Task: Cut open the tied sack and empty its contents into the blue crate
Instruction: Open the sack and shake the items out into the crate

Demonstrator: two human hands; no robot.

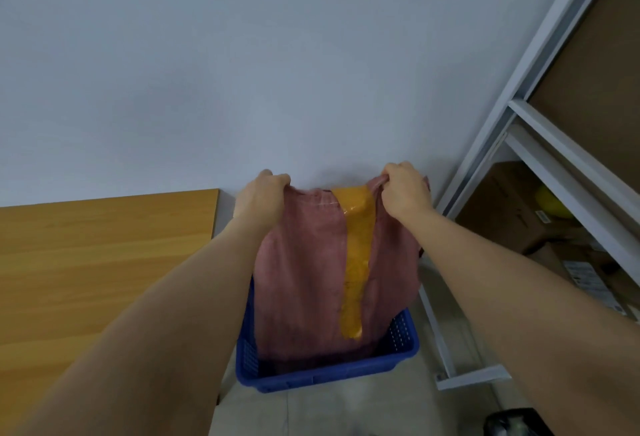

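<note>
A pinkish-red woven sack [304, 283] with a yellow tape strip [355, 262] down its face hangs upside down in front of me. My left hand [261, 198] grips its upper left corner and my right hand [403, 189] grips its upper right corner. The sack's lower end dips inside the blue crate [329, 375], which stands on the floor below. The sack hides the crate's inside, so I cannot see any contents.
A wooden table [86, 262] stands at the left, its corner close to the crate. A white metal shelf rack [519, 130] with cardboard boxes [512, 207] stands at the right. A plain wall is behind. A dark object [512, 423] lies on the floor at the bottom right.
</note>
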